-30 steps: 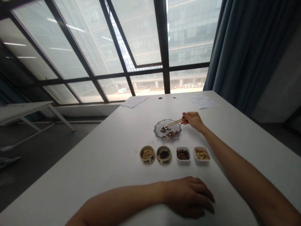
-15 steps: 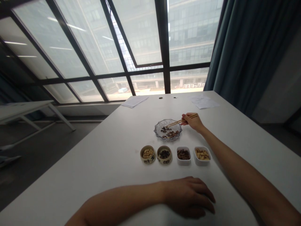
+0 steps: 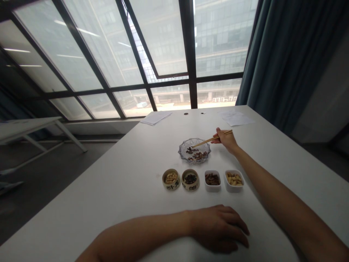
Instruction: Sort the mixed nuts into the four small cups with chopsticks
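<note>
My right hand point(image 3: 225, 140) is closed around a pair of wooden chopsticks point(image 3: 208, 140). Their tips reach into a scalloped clear glass bowl point(image 3: 208, 153), over small dark pieces point(image 3: 190, 150) at its left; whether they pinch one is too small to tell. Reddish-brown pieces point(image 3: 199, 155) lie at the bowl's near side. My left hand point(image 3: 219, 227) rests on the table with fingers spread, holding nothing. Between the hands stand a round dish of peanuts point(image 3: 171, 178), a round dish of dark pieces point(image 3: 190, 178), a white square dish of brown strips point(image 3: 212, 179) and a white dish of tan pieces point(image 3: 233, 179).
The white table point(image 3: 122, 178) stretches toward the window point(image 3: 166, 47). Paper sheets point(image 3: 156, 118) lie at its far left, and more paper point(image 3: 236, 118) at the far right. A blue curtain point(image 3: 278, 65) hangs at the right; another table point(image 3: 29, 125) stands at the left.
My right hand has shifted slightly to the right and its grip on the chopsticks has changed, with the thumb raised. The chopstick tips stay over the glass bowl. My left hand has not moved.
</note>
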### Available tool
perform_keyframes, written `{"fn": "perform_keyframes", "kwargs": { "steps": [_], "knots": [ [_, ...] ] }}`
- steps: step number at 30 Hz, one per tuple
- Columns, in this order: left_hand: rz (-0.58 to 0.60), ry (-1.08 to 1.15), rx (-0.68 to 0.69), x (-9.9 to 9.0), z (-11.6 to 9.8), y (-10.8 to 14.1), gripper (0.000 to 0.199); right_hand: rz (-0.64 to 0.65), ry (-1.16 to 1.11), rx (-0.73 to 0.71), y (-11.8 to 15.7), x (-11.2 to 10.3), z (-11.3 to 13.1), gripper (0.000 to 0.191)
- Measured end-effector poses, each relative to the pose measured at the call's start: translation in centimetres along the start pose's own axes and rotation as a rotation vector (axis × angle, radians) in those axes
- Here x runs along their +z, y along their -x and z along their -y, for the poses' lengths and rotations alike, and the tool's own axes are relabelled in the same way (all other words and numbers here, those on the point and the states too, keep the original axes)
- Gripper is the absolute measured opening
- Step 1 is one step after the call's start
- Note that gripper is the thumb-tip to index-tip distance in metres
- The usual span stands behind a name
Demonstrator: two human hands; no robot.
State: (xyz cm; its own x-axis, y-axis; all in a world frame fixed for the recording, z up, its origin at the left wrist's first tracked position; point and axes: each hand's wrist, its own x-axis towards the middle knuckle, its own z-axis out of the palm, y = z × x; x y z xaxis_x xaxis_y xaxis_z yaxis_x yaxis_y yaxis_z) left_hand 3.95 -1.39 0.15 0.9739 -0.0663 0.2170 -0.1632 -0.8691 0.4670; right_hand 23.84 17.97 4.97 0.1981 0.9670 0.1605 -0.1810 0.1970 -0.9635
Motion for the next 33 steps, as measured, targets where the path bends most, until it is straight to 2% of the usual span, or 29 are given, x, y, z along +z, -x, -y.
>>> {"fn": "perform_keyframes", "kwargs": {
  "steps": [5, 10, 17, 22, 25, 29, 33],
  "knots": [
    [0.008, 0.006, -0.002, -0.1, 0.0, 0.0, 0.038, -0.034, -0.068, 0.024, -0.7, -0.8, 0.8, 0.044],
    [0.010, 0.010, -0.001, -0.1, 0.0, -0.1, 0.037, 0.016, -0.128, 0.088, -1.2, -2.6, 2.6, 0.045],
    [0.016, 0.015, -0.015, 0.0, 0.1, 0.0, 0.036, 0.289, -0.093, 0.132, -0.6, -5.9, 5.3, 0.048],
    [0.009, -0.002, 0.009, -0.1, 0.2, -0.1, 0.038, 0.521, 0.061, 0.208, -0.3, -7.2, 5.1, 0.051],
    [0.009, 0.001, 0.015, -0.2, 0.1, -0.1, 0.039, 0.599, 0.098, 0.223, -0.2, -7.2, 4.8, 0.053],
    [0.016, 0.008, 0.011, -0.2, 0.1, -0.1, 0.038, 0.575, 0.069, 0.208, -0.2, -6.9, 4.6, 0.052],
    [0.012, 0.005, 0.004, -0.1, 0.1, -0.1, 0.038, 0.444, -0.026, 0.146, -0.4, -6.4, 4.8, 0.048]
  ]
}}
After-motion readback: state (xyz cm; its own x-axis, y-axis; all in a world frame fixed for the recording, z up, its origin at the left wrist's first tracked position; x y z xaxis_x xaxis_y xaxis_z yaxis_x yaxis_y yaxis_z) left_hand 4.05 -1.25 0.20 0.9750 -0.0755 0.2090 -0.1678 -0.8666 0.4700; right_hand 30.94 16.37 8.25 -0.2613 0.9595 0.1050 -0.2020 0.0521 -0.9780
